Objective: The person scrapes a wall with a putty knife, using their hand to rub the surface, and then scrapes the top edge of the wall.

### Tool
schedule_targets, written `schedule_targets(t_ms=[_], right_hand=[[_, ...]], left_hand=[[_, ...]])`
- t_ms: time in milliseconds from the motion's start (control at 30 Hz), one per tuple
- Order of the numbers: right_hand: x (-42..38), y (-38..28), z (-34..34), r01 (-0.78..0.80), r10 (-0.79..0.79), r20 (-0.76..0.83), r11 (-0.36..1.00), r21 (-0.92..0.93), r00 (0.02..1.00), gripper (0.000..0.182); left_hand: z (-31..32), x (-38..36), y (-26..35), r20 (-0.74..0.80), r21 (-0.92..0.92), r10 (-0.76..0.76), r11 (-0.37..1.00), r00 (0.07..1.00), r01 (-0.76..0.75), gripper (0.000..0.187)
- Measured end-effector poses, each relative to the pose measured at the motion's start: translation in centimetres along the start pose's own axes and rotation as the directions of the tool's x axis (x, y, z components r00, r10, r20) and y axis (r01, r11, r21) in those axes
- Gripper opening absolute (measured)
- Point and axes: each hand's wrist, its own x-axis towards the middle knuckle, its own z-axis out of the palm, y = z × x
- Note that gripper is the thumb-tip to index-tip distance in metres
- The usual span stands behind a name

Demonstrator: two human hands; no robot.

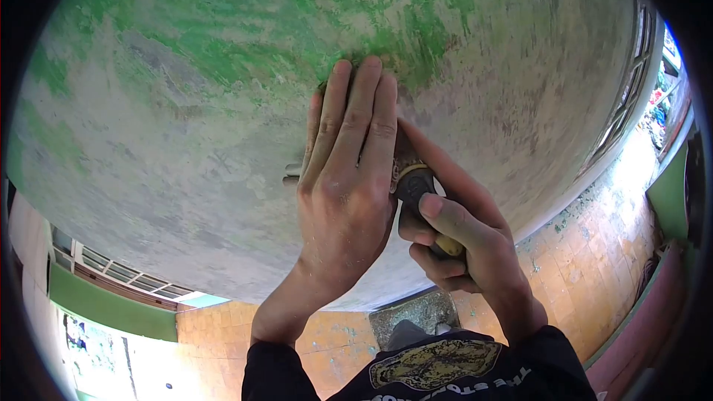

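My right hand [471,241] is wrapped round the black-and-yellow handle [420,182] of a scraper, thumb along its top and index finger stretched forward. Flat over the tool's head lies my left hand [345,171], its fingers straight and pointing up the wall. Most of the blade is hidden under that palm; a short metal end [292,172] sticks out on the left side. Both hands are against a wall [230,186] with patchy green paint [290,7] and bare grey plaster. Dust coats the back of my left hand.
Orange floor tiles [587,252] with scattered paint flakes run along the foot of the wall. A grey stone slab [423,315] is set near my feet. Louvred windows [126,271] show at the lower left, and another barred window [631,78] is at the right.
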Motion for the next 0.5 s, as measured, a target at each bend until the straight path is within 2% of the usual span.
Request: schedule_targets(t_ms=[67, 133, 267, 367, 500], right_hand=[[0.1, 0.0, 0.0, 0.028, -0.029, 0.026, 0.999, 0.015, 0.999, 0.065], [-0.5, 0.4, -0.7, -0.034, 0.033, -0.02, 0.999, -0.009, 0.999, 0.065], [-0.8, -0.3, -0.4, -0.026, 0.026, -0.008, 1.0, -0.01, 1.0, 0.064], [-0.2, 1.4, -1.8, 0.039, -0.038, 0.02, 0.997, -0.062, 0.999, 0.064], [-0.4, 0.1, -1.0, 0.016, -0.015, 0.024, 0.999, -0.048, 1.0, 0.065]], left_hand=[[0.4, -0.5, -0.1, 0.017, -0.063, 0.0, 0.998, 1.0, 0.001, 0.05], [0.8, -0.8, 0.2, 0.04, -0.057, 0.013, 0.998, 0.999, -0.01, 0.051], [0.3, -0.5, 0.9, 0.086, -0.069, -0.045, 0.996, 0.995, 0.051, 0.05], [1.0, -1.0, 0.4, 0.054, -0.042, -0.008, 0.999, 0.999, 0.011, 0.05], [0.6, -0.4, 0.4, 0.041, -0.045, -0.012, 0.999, 0.999, 0.014, 0.051]])
